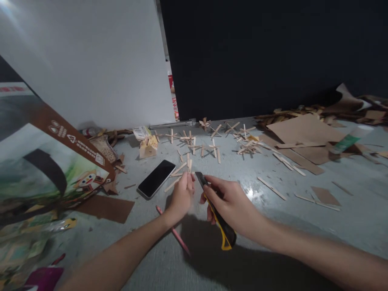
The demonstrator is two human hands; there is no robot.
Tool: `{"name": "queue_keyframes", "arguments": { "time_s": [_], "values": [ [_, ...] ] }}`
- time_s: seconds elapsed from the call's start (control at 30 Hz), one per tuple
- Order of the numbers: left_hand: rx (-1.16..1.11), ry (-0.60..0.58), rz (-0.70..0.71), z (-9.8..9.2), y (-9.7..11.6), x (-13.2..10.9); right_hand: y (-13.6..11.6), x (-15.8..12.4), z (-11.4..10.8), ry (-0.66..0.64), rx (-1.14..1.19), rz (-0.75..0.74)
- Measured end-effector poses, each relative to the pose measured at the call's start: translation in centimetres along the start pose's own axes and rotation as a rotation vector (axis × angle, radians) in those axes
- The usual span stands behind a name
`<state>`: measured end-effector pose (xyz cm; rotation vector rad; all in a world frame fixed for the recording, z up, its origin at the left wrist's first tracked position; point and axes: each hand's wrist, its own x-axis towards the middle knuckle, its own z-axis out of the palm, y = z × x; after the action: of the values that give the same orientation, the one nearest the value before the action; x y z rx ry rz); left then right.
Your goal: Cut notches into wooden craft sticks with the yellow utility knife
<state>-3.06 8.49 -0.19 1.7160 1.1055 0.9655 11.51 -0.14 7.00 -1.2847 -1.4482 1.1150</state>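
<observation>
My right hand (pixel 227 200) is wrapped round a black and yellow utility knife (pixel 222 224), its tip angled up and to the left. Close beside that tip is my left hand (pixel 182 194), its fingers pinched at the end of a thin wooden stick (pixel 190 165). How much of the stick lies inside the fingers is hidden. More loose sticks (pixel 178 169) lie just beyond the left hand. A pink pen-like rod (pixel 178 238) passes under my left forearm. Left of the hand rests a phone (pixel 156 178) with a dark screen.
Several crossed-stick pieces (pixel 214 148) stand across the back. Brown cardboard sheets (pixel 303 133) and a green-and-white glue stick (pixel 351 139) are at right. A printed paper bag (pixel 60 157) stands at left, near a cardboard strip (pixel 106 208). A black panel (pixel 273 56) closes off the back.
</observation>
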Motion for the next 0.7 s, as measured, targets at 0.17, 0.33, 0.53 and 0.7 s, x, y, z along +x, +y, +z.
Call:
{"name": "queue_keyframes", "arguments": {
  "time_s": [0.17,0.33,0.53,0.7],
  "values": [
    [-0.019,-0.056,0.067,0.1,0.4,-0.6,1.1,1.1,-0.5,0.093,-0.001,-0.064],
    [0.038,-0.038,0.165,0.0,1.0,-1.0,2.3,2.2,-0.7,0.042,0.017,-0.003],
    [0.085,-0.010,0.195,-0.2,1.4,-1.0,1.8,1.9,-0.7,0.009,0.001,0.035],
    [0.133,-0.006,0.214,-0.2,1.3,-1.0,1.6,1.9,-0.9,0.013,-0.037,0.021]
  ]
}}
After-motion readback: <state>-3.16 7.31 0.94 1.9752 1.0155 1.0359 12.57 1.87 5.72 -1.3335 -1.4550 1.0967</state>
